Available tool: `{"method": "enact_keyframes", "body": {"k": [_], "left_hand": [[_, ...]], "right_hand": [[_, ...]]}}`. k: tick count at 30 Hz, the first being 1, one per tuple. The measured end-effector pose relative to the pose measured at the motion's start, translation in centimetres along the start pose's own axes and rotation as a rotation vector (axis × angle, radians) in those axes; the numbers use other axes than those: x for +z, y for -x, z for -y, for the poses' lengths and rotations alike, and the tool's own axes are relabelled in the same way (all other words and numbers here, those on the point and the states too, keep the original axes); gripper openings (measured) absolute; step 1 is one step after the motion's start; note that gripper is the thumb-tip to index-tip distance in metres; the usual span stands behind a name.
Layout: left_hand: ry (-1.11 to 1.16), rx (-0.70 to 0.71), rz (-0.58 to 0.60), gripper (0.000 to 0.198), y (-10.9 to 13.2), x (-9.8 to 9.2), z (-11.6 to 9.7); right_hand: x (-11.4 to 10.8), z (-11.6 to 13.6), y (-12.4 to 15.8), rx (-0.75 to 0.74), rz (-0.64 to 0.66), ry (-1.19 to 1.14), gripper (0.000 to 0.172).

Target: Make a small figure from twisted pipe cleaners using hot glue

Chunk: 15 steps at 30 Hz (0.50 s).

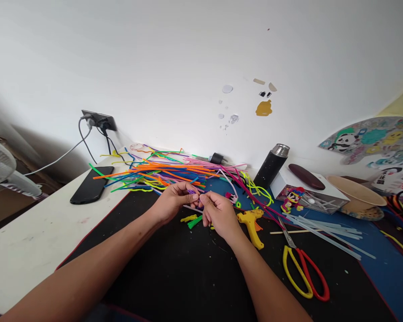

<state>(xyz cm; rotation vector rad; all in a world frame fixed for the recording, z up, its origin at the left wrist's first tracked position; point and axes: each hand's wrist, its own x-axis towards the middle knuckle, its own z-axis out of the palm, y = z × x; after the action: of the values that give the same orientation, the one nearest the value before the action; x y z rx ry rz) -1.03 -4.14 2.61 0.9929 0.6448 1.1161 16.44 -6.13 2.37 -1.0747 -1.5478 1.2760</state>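
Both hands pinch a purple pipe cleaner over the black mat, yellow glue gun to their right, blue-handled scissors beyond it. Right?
No: the scissors have yellow and red handles, not blue, as the head view shows. The rest stands: left hand and right hand pinch the purple pipe cleaner over the black mat, yellow glue gun to their right.

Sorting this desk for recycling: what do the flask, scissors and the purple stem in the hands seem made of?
The flask looks like metal: matte black body, silvery cap. The scissors have grey metal blades and glossy yellow and red loops, probably plastic. The purple stem, pinched between left hand and right hand, is small to judge; like the pile behind, likely fuzzy fibre over wire.
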Motion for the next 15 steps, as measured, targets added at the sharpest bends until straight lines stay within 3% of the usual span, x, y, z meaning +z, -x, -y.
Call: {"method": "enact_keyframes", "body": {"k": [8,15], "left_hand": [[0.040,-0.037,-0.063,0.031,-0.14,-0.28,0.46],[0.051,-0.071,-0.077,0.031,-0.28,-0.46,0.86]], "right_hand": [[0.02,-0.32,-0.01,-0.024,0.000,0.005,0.036],[-0.15,-0.42,0.33,-0.158,-0.005,0.381,0.031]]}}
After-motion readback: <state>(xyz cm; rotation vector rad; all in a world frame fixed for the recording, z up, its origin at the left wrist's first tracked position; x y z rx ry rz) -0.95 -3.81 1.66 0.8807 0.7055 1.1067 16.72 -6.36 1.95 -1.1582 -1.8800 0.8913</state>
